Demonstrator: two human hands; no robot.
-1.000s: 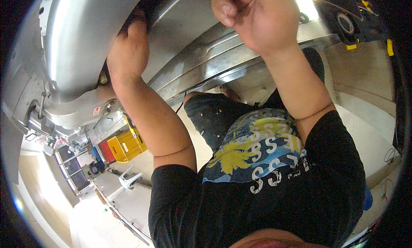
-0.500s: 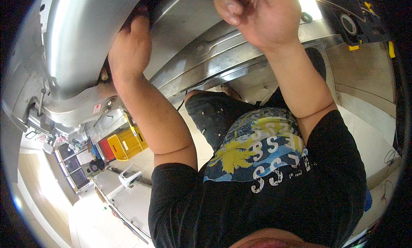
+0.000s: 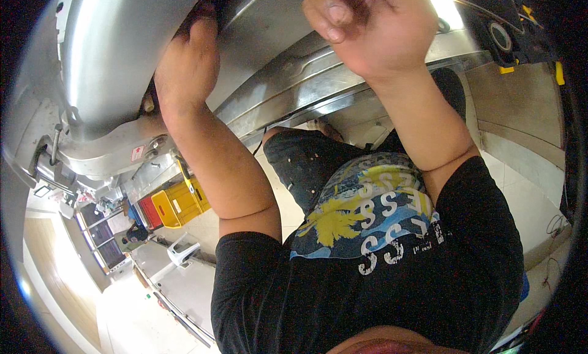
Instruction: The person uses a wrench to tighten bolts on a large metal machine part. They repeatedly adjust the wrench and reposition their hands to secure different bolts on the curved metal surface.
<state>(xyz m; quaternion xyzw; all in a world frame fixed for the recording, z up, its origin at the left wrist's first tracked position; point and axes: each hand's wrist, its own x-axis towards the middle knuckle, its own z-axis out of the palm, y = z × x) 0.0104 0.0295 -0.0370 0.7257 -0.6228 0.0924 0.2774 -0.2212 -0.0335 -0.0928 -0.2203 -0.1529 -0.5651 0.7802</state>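
My left hand point(image 3: 191, 66) reaches up into the dark gap behind a large curved grey metal panel point(image 3: 122, 41). Its fingers vanish in the shadow there, so what they touch is hidden. Higher on the right, my right hand point(image 3: 376, 32) is raised in front of the metal frame point(image 3: 294, 78), palm side showing. The fingers of this hand curl inward, partly cut off by the picture's upper edge. Whatever they may hold cannot be made out.
A dark panel with a round opening point(image 3: 500, 37) and yellow clips stands at upper right. A metal ledge with a small label point(image 3: 138, 152) runs below the curved panel. Yellow bin point(image 3: 177, 206), red bin point(image 3: 150, 212) and white stool point(image 3: 182, 250) stand lower left.
My right hand has shifted slightly downward, its fingers still curled. My left hand stays in the gap with hardly any movement.
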